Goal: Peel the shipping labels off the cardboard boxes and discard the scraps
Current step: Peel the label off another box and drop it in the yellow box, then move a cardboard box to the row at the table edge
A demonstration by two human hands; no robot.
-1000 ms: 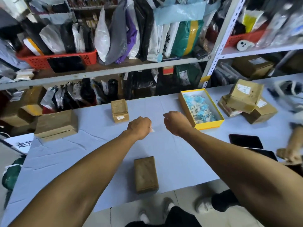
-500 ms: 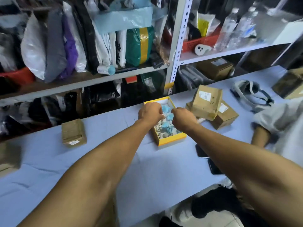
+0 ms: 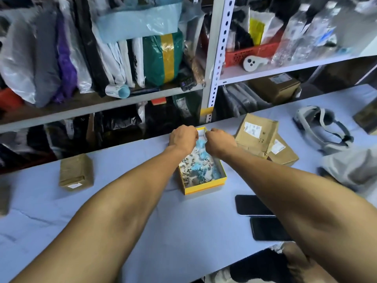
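A yellow-rimmed open box (image 3: 205, 188) holds blue and white label scraps (image 3: 199, 168) at the middle of the table. My left hand (image 3: 183, 137) and my right hand (image 3: 219, 142) hover side by side over its far end, fingers curled down; whatever is in them is hidden. A small taped cardboard box (image 3: 75, 172) with a little white label stands to the left. Right of the yellow box, a cardboard box (image 3: 256, 137) with a white shipping label (image 3: 253, 129) leans on another labelled box (image 3: 283, 153).
A light blue cloth covers the table (image 3: 193, 231). Two dark phones (image 3: 251, 205) (image 3: 269, 229) lie near the front right. A grey headset (image 3: 322, 127) and another person's grey sleeve (image 3: 350, 170) are at the right. Shelves (image 3: 212, 88) packed with parcels stand behind.
Both hands moved right from the middle of the table to above the yellow box, then on to its far end. The view turned right with them.
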